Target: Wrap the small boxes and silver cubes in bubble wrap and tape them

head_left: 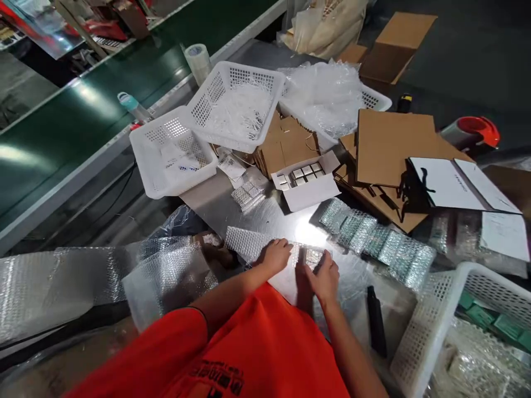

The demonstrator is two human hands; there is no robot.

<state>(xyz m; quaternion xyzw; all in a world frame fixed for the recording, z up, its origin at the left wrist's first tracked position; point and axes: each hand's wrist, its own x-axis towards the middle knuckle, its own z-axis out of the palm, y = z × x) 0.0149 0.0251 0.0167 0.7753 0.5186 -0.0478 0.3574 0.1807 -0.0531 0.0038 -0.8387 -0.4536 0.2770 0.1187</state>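
Observation:
In the head view, my left hand [277, 257] lies on a strip of bubble wrap [244, 241] on the metal table, fingers bent a little and resting on it. My right hand [326, 278] closes around the right side of a small block of silvery boxes [313, 256], which sits at the strip's right end. Thumb and fingers are on the block's near and right edges. Beyond my hands stands an open white carton [312, 193] with several small silvery boxes in it. Left of that carton lies a clear-wrapped pack of silvery boxes [248, 193].
White baskets [265, 145] hold shredded filler and clear plastic bags. Bubble-wrapped green packs [375, 239] lie in a row at right, near a black tool [375, 320]. Another white basket [431, 326] stands front right. Flat cardboard [390, 146] is stacked behind; bubble wrap [166, 282] hangs at left.

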